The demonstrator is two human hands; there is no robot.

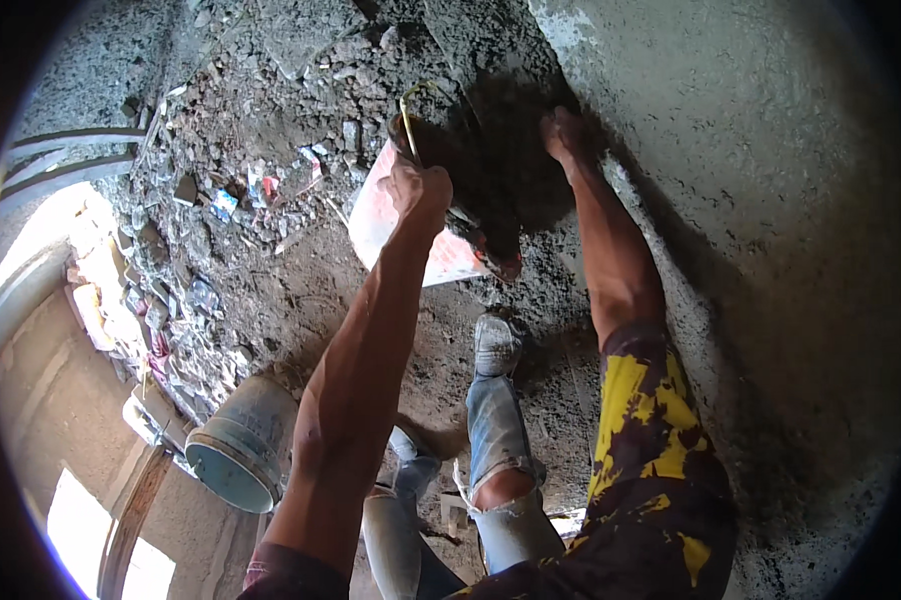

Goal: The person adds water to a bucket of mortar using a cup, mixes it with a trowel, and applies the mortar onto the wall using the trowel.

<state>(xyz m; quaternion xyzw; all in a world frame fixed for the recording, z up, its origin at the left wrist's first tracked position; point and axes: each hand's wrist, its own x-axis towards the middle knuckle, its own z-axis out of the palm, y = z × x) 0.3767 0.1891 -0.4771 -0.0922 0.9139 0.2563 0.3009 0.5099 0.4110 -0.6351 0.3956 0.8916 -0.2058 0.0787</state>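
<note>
A white and reddish bucket [373, 215] lies tilted on the rubble floor ahead of my feet, its dark mouth turned toward the right. My left hand [418, 190] is closed at its upper edge, where a thin yellowish curved handle [408, 112] rises past the fist. Further right, close to the foot of the wall, my right hand [565, 135] is closed over dark, damp-looking material [526, 150]. Deep shadow hides its fingertips and whatever they may hold.
A grey wall [731, 140] runs along the right side. Another bucket [256, 435] lies on its side at lower left. Loose rubble [271, 120] and litter such as a blue wrapper [225, 204] cover the left ground. Curved bars [76, 145] jut in at far left.
</note>
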